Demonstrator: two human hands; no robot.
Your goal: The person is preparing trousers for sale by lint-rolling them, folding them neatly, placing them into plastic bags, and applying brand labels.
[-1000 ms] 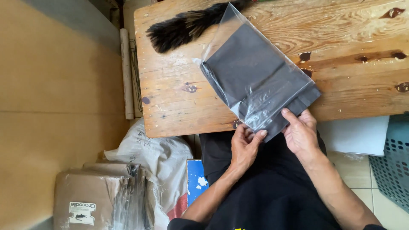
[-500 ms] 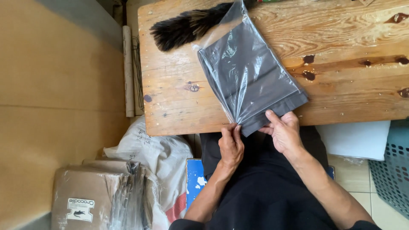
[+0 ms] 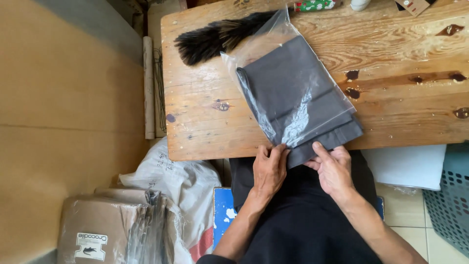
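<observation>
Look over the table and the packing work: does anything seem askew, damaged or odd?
The grey cloth lies askew in its clear bag, its near end poking out past the table edge, at both hands. The tabletop has dark knots and stains. Nothing looks spilled.

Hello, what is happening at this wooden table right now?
A seated person works at a wooden table with a folded dark grey cloth lying mostly inside a clear plastic bag. The cloth's near end sticks out at the table edge. The left hand and the right hand both touch that end at the bag's open mouth. A dark bristly brush lies behind the bag.
</observation>
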